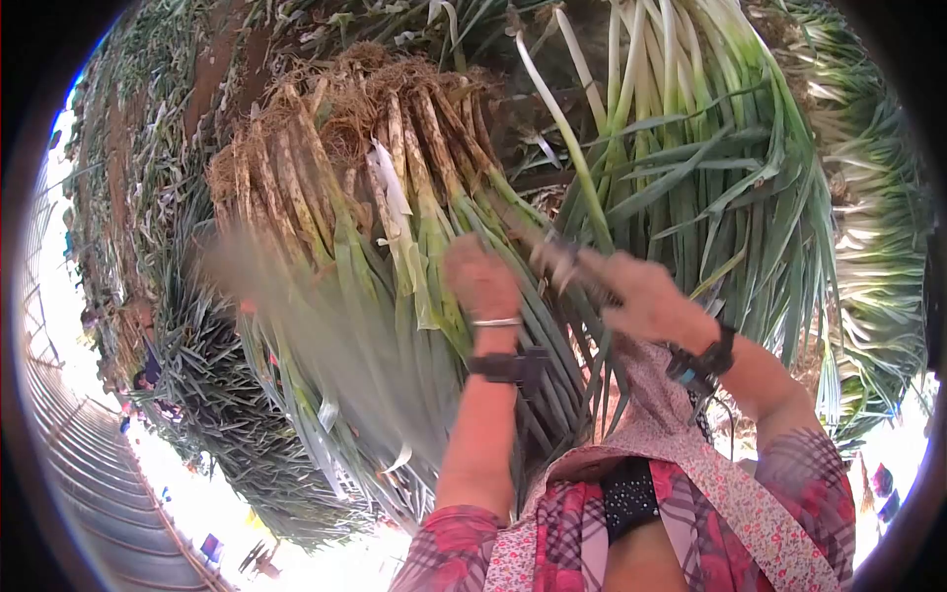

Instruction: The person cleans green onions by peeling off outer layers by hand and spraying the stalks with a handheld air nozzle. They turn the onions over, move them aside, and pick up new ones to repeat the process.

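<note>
The roots (414,77) look dry, rough and fibrous; the stalks (429,138) below them are matt and grimed with soil. A loose skin (391,192) hangs thin and papery. The peeled stalks (671,59) look smooth, with a slight gloss, and the leaves (562,365) smooth and waxy. The apron (730,493) is printed cloth, the sleeve (809,483) soft-looking plaid cloth, the bangle (496,323) shiny, metal-like.

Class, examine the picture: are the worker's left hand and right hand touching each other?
Apart. The head view shows a gap between the left hand and the right hand, with green leaves visible between them.
</note>
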{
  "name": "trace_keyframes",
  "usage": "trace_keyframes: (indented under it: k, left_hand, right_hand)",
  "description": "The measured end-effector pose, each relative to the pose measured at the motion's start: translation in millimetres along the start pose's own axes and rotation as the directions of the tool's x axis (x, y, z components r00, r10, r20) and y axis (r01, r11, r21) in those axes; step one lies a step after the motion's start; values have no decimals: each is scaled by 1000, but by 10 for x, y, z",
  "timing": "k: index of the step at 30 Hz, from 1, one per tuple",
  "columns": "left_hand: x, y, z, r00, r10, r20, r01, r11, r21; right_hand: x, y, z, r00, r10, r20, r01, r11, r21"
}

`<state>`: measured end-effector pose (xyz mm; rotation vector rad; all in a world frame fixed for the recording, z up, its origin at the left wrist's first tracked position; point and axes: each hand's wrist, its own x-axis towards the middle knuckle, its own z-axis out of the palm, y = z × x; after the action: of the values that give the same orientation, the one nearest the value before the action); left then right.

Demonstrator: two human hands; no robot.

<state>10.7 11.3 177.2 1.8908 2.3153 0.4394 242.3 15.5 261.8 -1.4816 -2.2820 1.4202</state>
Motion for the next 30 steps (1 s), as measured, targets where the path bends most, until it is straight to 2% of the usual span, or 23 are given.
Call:
trace_keyframes:
  k: [1, 2, 3, 4, 5, 6, 7, 9, 13, 15, 17, 23, 25, 29, 30]
  left_hand:
    - [30, -275, -77, 1000, -2, -1, 2, 983, 182]
    - [56, -473, -149, 1000, -6, -6, 7, 933, 359]
    - [91, -563, -219, 1000, -9, 0, 8, 931, 365]
    - [149, -601, -288, 988, -90, 128, 38, 933, 358]
    - [189, -604, -333, 953, -168, 251, 72, 934, 351]
    - [217, -606, -356, 936, -201, 289, 88, 929, 360]
    - [229, -627, -312, 938, -198, 284, 90, 931, 354]
    - [162, -637, -264, 936, -216, 277, 89, 908, 409]
    - [253, -555, -233, 910, -279, 306, 139, 902, 408]
    - [284, -585, -187, 878, -341, 336, 192, 894, 405]
    - [278, -646, -151, 889, -320, 327, 188, 908, 375]
    - [331, -646, -192, 845, -384, 373, 280, 911, 304]
    - [317, -690, -190, 856, -363, 367, 276, 923, 269]
    - [285, -786, -158, 870, -325, 371, 249, 939, 238]
    - [280, -793, -158, 863, -331, 381, 254, 937, 239]
  right_hand:
    - [-34, -115, 123, 993, -83, 83, 84, 996, -6]
    - [2, -196, 218, 990, -89, 114, 89, 996, 0]
    - [37, -269, 318, 985, -94, 144, 94, 996, 7]
    - [89, -297, 425, 985, -93, 149, 92, 996, 10]
    - [154, -283, 522, 995, -63, 74, 61, 998, 23]
    - [208, -302, 540, 999, -32, -4, 32, 999, 35]
    - [192, -347, 530, 999, -34, -9, 34, 999, 27]
    - [45, -510, 529, 990, 2, 138, -7, 999, 39]
    - [283, -512, 600, 1000, -4, -7, 5, 998, 63]
    - [474, -513, 625, 1000, 15, -15, -15, 998, 54]
    - [626, -517, 676, 999, 42, -30, -40, 998, 46]
    - [1023, -477, 742, 990, 70, -126, -73, 997, -22]
    - [1201, -464, 744, 989, 123, -86, -124, 992, -11]
    - [1572, -424, 769, 979, 95, -182, -110, 992, -69]
    - [1664, -445, 750, 980, 113, -166, -129, 988, -88]
